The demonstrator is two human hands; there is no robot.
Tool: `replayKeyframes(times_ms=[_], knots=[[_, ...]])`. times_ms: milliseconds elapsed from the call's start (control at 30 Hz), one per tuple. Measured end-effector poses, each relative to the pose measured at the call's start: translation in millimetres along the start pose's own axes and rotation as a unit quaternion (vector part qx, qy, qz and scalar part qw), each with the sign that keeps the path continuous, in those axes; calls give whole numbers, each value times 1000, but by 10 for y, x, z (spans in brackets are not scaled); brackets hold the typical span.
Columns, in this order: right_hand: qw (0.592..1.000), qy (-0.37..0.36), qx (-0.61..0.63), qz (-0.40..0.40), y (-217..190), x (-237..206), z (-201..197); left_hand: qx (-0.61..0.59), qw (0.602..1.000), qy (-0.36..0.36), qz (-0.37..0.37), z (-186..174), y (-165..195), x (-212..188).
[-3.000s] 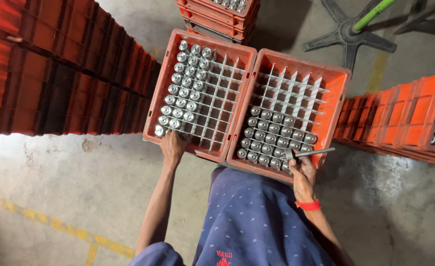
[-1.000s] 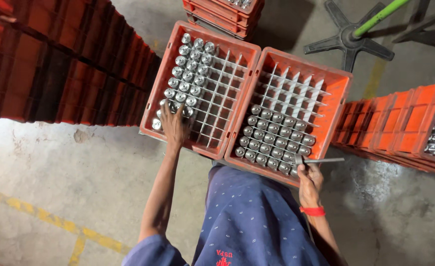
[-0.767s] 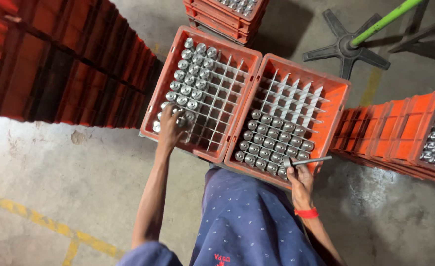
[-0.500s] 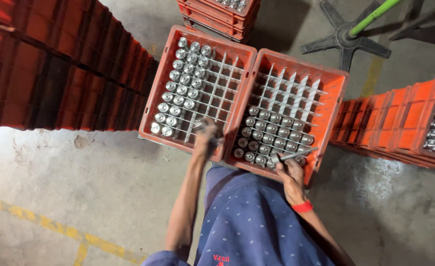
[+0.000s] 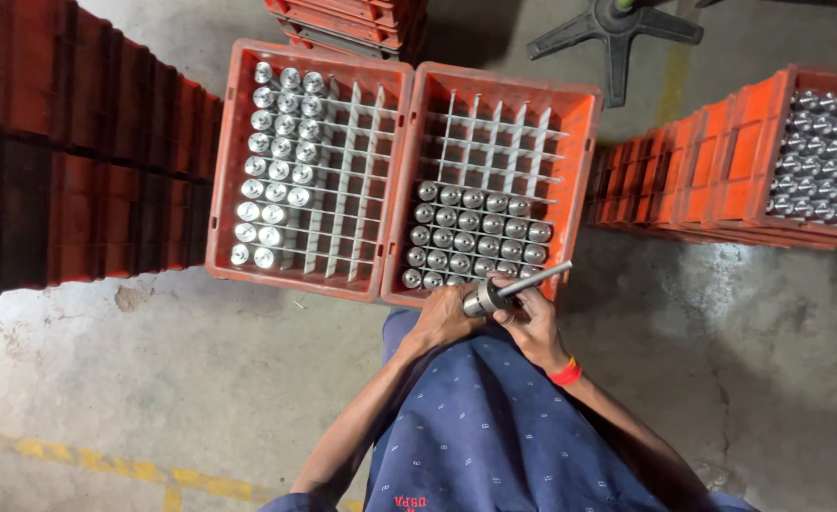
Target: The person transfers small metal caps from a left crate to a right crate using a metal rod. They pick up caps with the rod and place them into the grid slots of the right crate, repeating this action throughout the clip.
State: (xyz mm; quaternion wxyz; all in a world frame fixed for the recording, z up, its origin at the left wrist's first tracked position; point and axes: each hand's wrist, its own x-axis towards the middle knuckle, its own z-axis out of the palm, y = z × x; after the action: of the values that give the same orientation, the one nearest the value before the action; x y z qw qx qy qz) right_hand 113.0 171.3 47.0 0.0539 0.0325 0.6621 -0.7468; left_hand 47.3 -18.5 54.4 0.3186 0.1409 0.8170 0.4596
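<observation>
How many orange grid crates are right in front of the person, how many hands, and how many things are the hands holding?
Orange grid crates: 2, the left crate and the right crate
Hands: 2, the left hand and the right hand
Things held: 2, a metal cylinder and a thin rod
Total: 6

Two orange gridded crates (image 5: 395,180) side by side, more stacked around (image 5: 722,171)

Bare, stained concrete floor (image 5: 153,379) with a worn yellow painted line (image 5: 105,469) at the lower left. Stacked orange crates (image 5: 67,161) stand to the left, more orange crates (image 5: 684,180) to the right. A black star-shaped chair base (image 5: 617,28) lies at the far end.
</observation>
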Motion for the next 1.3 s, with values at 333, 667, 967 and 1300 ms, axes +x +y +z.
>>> replayKeyframes(times_ms=[333,667,967,1300], knots=[[987,131,53,71,557,-70,-807,-94,977,-171,81,303,-1,649],[940,311,136,-14,504,-88,-1471,341,902,73,255,491,-163,1752],[953,260,150,31,783,-281,-1076,148,924,257,241,-251,-778,637],[966,193,169,42,803,46,-651,387,786,476,-70,-2001,-1869,2]])
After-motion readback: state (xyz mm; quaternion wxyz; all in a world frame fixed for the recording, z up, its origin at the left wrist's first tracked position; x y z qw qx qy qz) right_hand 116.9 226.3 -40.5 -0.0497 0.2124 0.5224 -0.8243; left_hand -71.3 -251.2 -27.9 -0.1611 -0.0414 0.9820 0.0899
